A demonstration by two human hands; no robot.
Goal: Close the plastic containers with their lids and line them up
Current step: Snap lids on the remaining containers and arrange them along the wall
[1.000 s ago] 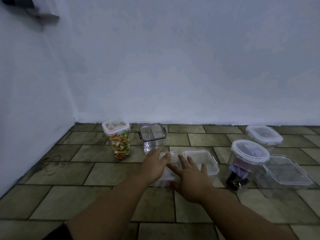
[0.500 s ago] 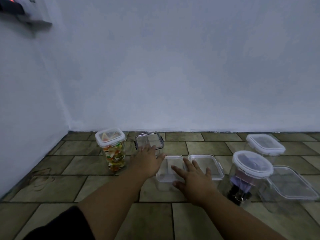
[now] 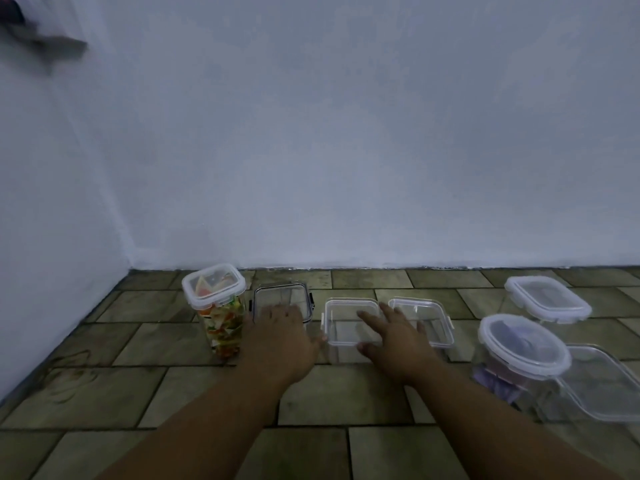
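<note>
On the floor (image 3: 104,393), the right hand (image 3: 394,336), grip released, lies flat over the open clear container (image 3: 341,320); a lid (image 3: 429,317) lies just beside it. Left hand (image 3: 282,336), grip released, rests alongside. Steady the container, seat the lid squarely, then press each edge down.

Back wall (image 3: 346,133): plain, pale bluish-white paint, faintly blotchy; it meets the floor in a straight line across the view.
Left wall (image 3: 52,202): same paint; it joins the back wall at a corner (image 3: 130,265) left of centre.
Fixture (image 3: 41,41): a dark, blurred shape high on the left wall with a red spot at the frame's edge; too blurred to identify.
Floor (image 3: 346,407): rectangular olive-brown tiles in staggered rows, with dark grout lines.
Stain (image 3: 69,372): dark scrawled marks on the tiles near the left wall.
Light: dim, cool and even, with only soft shadows.
</note>
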